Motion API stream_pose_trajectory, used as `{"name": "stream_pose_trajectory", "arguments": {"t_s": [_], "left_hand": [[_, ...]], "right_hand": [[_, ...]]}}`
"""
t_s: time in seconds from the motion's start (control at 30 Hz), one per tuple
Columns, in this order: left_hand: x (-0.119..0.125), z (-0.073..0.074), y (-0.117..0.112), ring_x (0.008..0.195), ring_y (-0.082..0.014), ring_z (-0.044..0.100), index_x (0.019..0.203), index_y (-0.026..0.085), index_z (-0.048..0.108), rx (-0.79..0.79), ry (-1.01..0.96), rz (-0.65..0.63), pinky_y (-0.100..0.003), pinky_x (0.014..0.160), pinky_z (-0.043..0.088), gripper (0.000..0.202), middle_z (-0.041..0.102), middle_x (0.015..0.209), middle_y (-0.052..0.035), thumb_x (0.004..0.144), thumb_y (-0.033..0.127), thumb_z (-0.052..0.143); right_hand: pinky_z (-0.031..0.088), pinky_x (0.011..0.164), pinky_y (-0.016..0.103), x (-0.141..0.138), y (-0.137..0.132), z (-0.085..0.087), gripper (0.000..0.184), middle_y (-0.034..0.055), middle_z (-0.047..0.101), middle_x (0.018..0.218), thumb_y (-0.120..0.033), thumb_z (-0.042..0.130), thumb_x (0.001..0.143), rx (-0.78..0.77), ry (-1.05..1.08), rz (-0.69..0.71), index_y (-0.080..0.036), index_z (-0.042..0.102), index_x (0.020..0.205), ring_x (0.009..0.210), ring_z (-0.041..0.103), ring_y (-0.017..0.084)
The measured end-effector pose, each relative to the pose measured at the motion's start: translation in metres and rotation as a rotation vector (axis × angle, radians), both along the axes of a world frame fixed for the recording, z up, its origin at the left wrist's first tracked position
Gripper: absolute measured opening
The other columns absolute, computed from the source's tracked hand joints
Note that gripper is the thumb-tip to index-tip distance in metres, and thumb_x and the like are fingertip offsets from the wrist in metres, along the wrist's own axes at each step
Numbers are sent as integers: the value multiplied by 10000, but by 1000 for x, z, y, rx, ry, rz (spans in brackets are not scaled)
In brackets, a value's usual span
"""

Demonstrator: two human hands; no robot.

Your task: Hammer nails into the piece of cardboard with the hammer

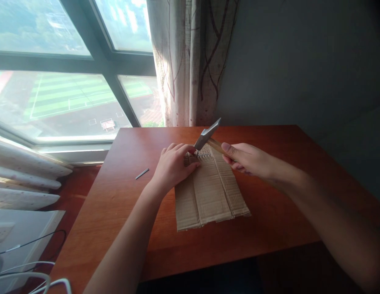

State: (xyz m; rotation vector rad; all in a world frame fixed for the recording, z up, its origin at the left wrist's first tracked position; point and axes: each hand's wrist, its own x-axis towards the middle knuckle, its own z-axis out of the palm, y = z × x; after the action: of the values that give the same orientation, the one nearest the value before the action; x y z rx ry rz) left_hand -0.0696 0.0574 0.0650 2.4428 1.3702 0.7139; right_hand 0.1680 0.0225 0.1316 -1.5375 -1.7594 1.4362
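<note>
My right hand (243, 157) grips the wooden handle of a hammer (207, 134), its metal head tilted low over the far end of a cardboard sheet (212, 192). At that end the cardboard bears rows of small dark dots and slanted dark strokes, too small to tell whether they are nails or marks. My left hand (177, 163) rests on the cardboard's far left edge, thumb and forefinger apart. A thin dark upright piece (197, 154), perhaps a nail, shows between their tips, just under the hammer head.
A thin metal piece (142, 174), like a nail or pair of nails, lies on the reddish wooden table (122, 204) left of my left hand. Beyond are a window (70, 98) and a patterned curtain (180, 61). White and black cables (33, 265) hang at lower left.
</note>
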Motion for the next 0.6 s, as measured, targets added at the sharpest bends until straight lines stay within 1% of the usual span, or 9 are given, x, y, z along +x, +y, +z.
{"name": "stream_pose_trajectory", "arguments": {"t_s": [0.13, 0.3, 0.43, 0.6], "left_hand": [[0, -1, 0, 1061, -264, 597, 1078, 280, 585, -24, -38, 9, -429, 935, 427, 336, 710, 1116, 2, 783, 314, 744], [1, -1, 0, 1041, -257, 608, 1112, 272, 540, -47, -75, 25, -420, 922, 435, 410, 702, 1122, -3, 764, 298, 756], [1, 0, 0, 1041, -257, 610, 1083, 275, 541, -48, -80, 22, -416, 926, 432, 389, 699, 1124, -5, 759, 293, 756], [1, 0, 1, 1039, -264, 609, 1074, 269, 558, -47, -78, 18, -419, 914, 438, 366, 705, 1110, -11, 765, 305, 751]], "right_hand": [[248, 478, 232, -1, 1, -9, 621, -36, 371, 602, -764, 351, 897, 37, -45, 39, -188, 465, 695, 529, 317, 88], [285, 513, 253, -3, 0, -10, 638, -23, 407, 613, -776, 317, 896, 72, -62, 37, -191, 473, 695, 545, 345, 103], [302, 526, 254, -3, 1, -16, 635, -4, 449, 644, -765, 336, 899, 94, -104, 70, -186, 479, 682, 575, 378, 111], [279, 505, 247, -2, 2, -21, 635, -9, 438, 632, -762, 340, 901, 100, -67, 64, -184, 487, 682, 555, 353, 105]]}}
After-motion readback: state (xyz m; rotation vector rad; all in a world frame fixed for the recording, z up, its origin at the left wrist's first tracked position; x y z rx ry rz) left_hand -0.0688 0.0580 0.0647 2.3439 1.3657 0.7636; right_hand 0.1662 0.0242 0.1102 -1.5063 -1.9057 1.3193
